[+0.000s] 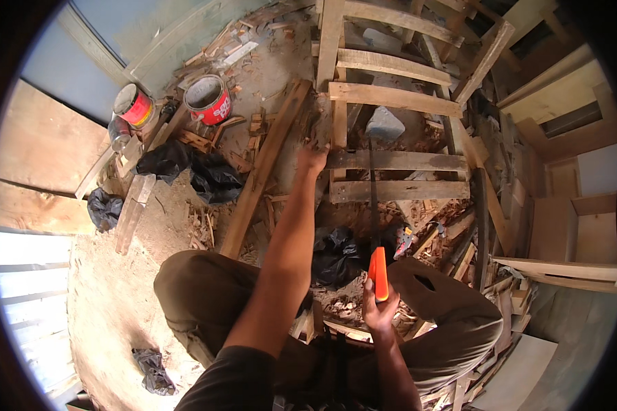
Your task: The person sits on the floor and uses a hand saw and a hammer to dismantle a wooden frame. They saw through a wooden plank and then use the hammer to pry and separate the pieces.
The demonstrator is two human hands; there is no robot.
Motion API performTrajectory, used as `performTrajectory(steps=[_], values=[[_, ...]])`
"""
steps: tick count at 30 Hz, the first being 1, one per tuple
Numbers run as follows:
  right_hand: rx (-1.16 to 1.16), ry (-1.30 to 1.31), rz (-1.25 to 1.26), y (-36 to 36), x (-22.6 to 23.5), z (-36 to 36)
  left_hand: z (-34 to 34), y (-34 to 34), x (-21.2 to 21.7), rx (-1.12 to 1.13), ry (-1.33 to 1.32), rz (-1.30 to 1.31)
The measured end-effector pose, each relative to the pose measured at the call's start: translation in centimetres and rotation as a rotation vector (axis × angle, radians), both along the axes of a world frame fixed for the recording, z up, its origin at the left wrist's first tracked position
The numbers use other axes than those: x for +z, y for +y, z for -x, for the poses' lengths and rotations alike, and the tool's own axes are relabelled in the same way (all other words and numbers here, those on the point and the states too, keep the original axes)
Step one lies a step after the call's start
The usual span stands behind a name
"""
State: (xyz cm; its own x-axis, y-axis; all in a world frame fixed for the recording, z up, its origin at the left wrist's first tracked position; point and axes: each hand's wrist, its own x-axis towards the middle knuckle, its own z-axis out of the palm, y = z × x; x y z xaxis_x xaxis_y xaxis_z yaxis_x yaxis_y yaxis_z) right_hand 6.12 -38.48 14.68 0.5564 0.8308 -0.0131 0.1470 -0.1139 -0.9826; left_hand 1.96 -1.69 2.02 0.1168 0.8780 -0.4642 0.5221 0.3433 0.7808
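Note:
My right hand (380, 306) is closed round the orange handle of a handsaw (374, 222). Its thin dark blade points away from me and crosses the two nearest slats of a slatted wooden frame (397, 98). My left arm reaches forward, and my left hand (313, 157) grips the left end of the darker slat (418, 162); its fingers are partly hidden. Just beyond the saw's tip, inside the frame, lies a pale grey block (385, 124). Below the nearest slat (399, 191) rests a black plastic bag (337, 255), between my bent knees.
A long plank (266, 168) lies left of the frame. Farther left are a red bucket (208, 100), a red-and-yellow can (133, 105) and black plastic bags (214, 177). Wood scraps litter the floor. Wooden cabinet pieces (562, 222) stand at the right.

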Motion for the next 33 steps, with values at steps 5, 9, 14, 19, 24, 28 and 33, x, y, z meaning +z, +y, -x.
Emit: performTrajectory(steps=[5,9,14,19,24,28,33], values=[[0.01,-0.026,0.098,-0.4,-1.2,0.5,-1.3,-2.0,-3.2,0.388,-0.354,0.082],[-0.003,0.031,0.11,2.7,-0.8,1.3,-1.6,-2.4,-3.2,0.503,-0.387,0.018],[0.041,0.057,0.142,4.2,-1.2,1.5,-1.3,-2.1,-3.2,0.44,-0.397,-0.01],[0.04,0.054,0.094,3.9,-1.9,2.9,-1.0,-2.4,-3.4,0.383,-0.403,-0.036],[0.062,0.129,0.063,5.7,-1.6,2.6,-1.0,-3.1,-4.6,0.402,-0.489,-0.027],[0.074,0.071,0.087,5.1,-2.8,2.1,-1.2,-3.2,-6.1,0.398,-0.488,-0.064],[0.059,0.138,0.129,4.9,-2.5,2.1,-0.6,-2.3,-5.9,0.284,-0.358,-0.058]])
